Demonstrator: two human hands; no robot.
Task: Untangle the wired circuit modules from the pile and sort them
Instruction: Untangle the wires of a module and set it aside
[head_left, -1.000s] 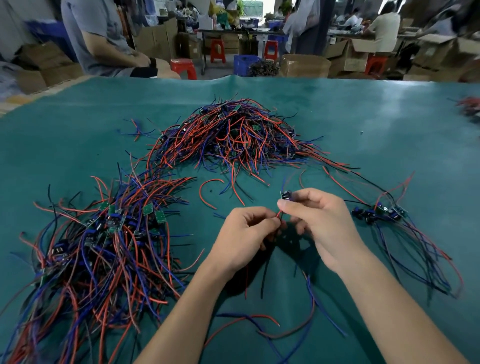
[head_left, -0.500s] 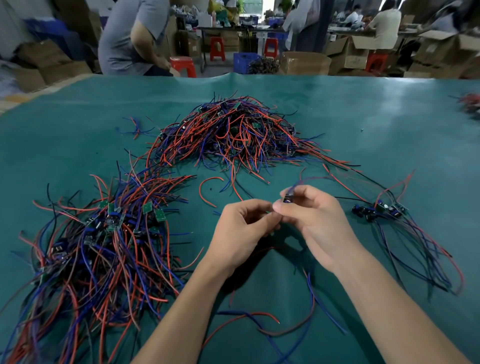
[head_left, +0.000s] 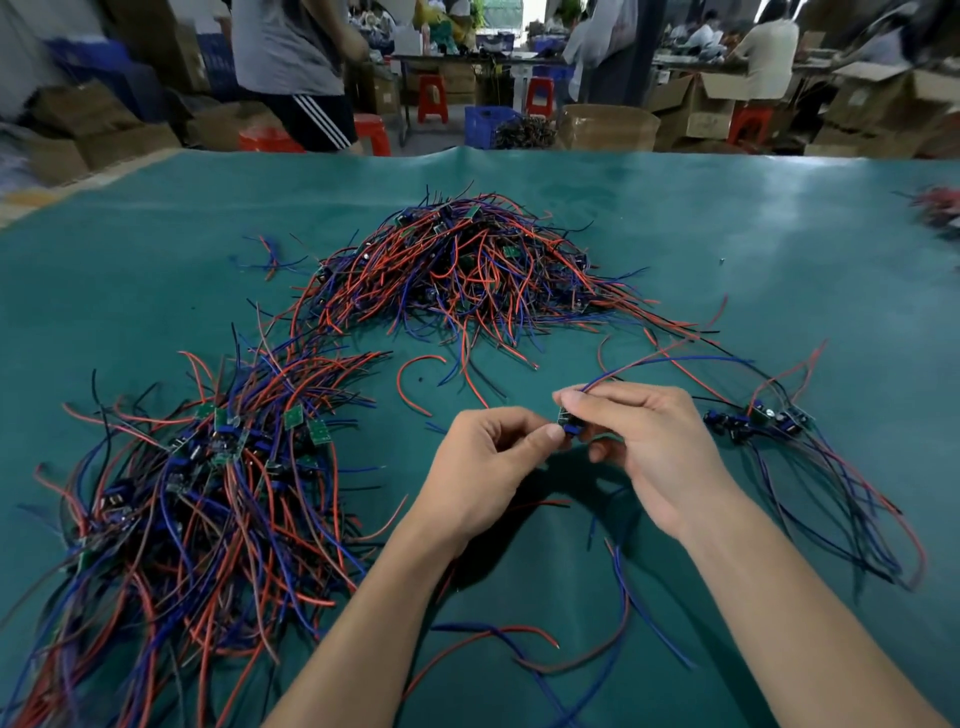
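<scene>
Both hands meet at counter (head_left: 779, 249) centre: right hand (head_left: 649, 447) fingers clamped on circuit module (head_left: 568, 423), now tilted lower; left hand (head_left: 488, 462) fingers still pinch beside it. Pile (head_left: 457, 265) at 12 o'clock unchanged.

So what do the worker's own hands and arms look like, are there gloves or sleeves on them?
No gloves: the left hand and right hand are both bare. The forearms are bare too, all the way to the bottom edge of the picture, so no sleeve shows. I see no watch, ring, bracelet or wristband. The fingernails that show look short and plain.
</scene>
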